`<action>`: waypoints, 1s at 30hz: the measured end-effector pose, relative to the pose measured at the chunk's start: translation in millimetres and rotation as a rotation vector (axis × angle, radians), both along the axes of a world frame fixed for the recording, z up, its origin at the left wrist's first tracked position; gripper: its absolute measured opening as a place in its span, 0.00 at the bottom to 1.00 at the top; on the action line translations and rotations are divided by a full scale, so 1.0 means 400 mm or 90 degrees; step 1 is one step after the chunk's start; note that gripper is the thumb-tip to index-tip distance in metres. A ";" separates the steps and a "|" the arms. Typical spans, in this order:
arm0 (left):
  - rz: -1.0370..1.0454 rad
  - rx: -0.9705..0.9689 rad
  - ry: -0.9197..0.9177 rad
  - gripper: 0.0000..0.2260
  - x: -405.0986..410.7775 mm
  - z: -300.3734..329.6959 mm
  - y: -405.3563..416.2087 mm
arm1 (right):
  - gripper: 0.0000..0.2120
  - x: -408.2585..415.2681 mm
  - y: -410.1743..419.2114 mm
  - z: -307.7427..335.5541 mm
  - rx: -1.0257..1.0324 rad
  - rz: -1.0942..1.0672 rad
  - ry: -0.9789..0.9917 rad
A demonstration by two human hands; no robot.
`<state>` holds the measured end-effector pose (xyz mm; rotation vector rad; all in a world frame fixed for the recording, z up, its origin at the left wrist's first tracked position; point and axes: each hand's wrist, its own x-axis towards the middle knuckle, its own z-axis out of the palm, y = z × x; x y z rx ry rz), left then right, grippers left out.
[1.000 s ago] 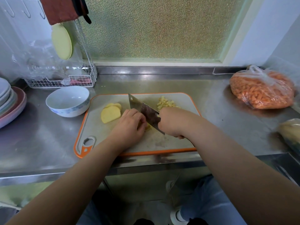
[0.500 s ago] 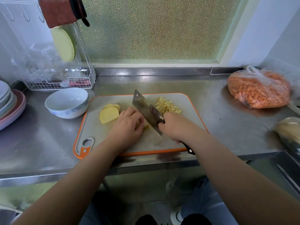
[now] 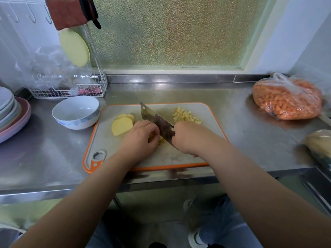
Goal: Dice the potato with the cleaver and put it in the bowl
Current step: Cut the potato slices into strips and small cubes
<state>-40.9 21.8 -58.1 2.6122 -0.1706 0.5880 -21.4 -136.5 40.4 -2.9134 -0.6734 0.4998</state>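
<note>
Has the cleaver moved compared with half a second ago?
Yes. The cleaver has dropped toward the cutting board, its blade now down beside the left hand.

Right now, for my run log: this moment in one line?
phase: dicing | right hand: grips cleaver | left hand: holds potato | bowl: empty

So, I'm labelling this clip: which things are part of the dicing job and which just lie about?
In the job: steel cleaver, yellow potato slices, diced potato pile, white ceramic bowl, orange-rimmed cutting board, left hand, right hand.

Lying about: bagged orange carrot pieces, stacked plates, white wire rack.
</note>
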 end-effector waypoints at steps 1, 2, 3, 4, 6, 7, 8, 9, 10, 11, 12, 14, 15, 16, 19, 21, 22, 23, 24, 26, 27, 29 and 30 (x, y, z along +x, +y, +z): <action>0.000 -0.003 0.003 0.02 0.000 -0.001 0.000 | 0.11 0.003 0.005 0.002 -0.012 0.006 0.005; 0.000 -0.006 0.005 0.02 0.000 -0.002 0.000 | 0.11 0.005 0.011 0.003 -0.023 0.010 0.008; 0.002 -0.008 0.008 0.02 0.000 -0.002 0.001 | 0.11 0.006 0.015 0.003 -0.034 0.013 0.010; 0.003 -0.011 0.008 0.02 0.001 -0.003 0.001 | 0.11 0.008 0.019 0.002 -0.040 0.015 0.012; 0.003 -0.017 0.002 0.02 0.002 -0.005 0.002 | 0.11 0.010 0.021 -0.004 -0.038 0.017 0.016; 0.003 -0.021 0.000 0.02 0.002 -0.007 0.001 | 0.10 0.009 0.020 -0.011 -0.033 0.017 0.018; 0.002 -0.025 -0.003 0.02 0.002 -0.009 0.001 | 0.09 0.006 0.019 -0.019 -0.027 0.015 0.017; 0.002 -0.030 -0.005 0.02 0.002 -0.011 0.001 | 0.08 0.005 0.017 -0.029 -0.018 0.009 0.014; 0.003 -0.032 -0.006 0.02 0.002 -0.012 0.001 | 0.09 0.004 0.014 -0.040 -0.006 -0.005 0.013; 0.005 -0.032 -0.006 0.02 0.002 -0.012 0.000 | 0.09 0.004 0.010 -0.049 0.011 -0.023 0.016; 0.007 -0.029 -0.008 0.03 0.003 -0.012 0.000 | 0.09 0.009 0.004 -0.056 0.032 -0.042 0.024; 0.012 -0.021 -0.017 0.02 0.001 -0.013 0.001 | 0.09 0.025 -0.009 -0.061 0.082 -0.083 0.065; 0.015 -0.019 -0.023 0.02 -0.001 -0.014 0.001 | 0.10 0.034 -0.017 -0.063 0.111 -0.102 0.095; 0.016 -0.017 -0.029 0.02 -0.002 -0.015 0.001 | 0.12 0.040 -0.025 -0.065 0.136 -0.113 0.121; 0.023 -0.033 -0.063 0.04 -0.007 -0.014 -0.002 | 0.10 0.036 -0.038 -0.064 0.169 -0.112 0.105; 0.028 -0.045 -0.091 0.04 -0.010 -0.010 -0.004 | 0.08 0.021 -0.039 -0.052 0.160 -0.086 0.058; 0.030 -0.042 -0.094 0.04 -0.012 -0.008 -0.005 | 0.08 0.013 -0.038 -0.043 0.151 -0.069 0.034; 0.030 -0.035 -0.089 0.03 -0.013 -0.008 -0.005 | 0.08 0.006 -0.035 -0.035 0.142 -0.054 0.015; 0.031 -0.028 -0.082 0.02 -0.015 -0.008 -0.006 | 0.07 0.000 -0.033 -0.028 0.134 -0.042 0.000; 0.032 -0.019 -0.072 0.01 -0.015 -0.011 -0.006 | 0.06 -0.008 -0.026 -0.021 0.112 -0.028 -0.018; 0.032 -0.017 -0.069 0.01 -0.015 -0.012 -0.005 | 0.06 -0.012 -0.022 -0.020 0.098 -0.022 -0.022; 0.033 -0.015 -0.061 0.03 -0.013 -0.014 -0.004 | 0.04 -0.015 -0.016 -0.021 0.074 -0.017 -0.024; 0.033 -0.013 -0.058 0.03 -0.012 -0.014 -0.003 | 0.04 -0.016 -0.012 -0.020 0.066 -0.018 -0.023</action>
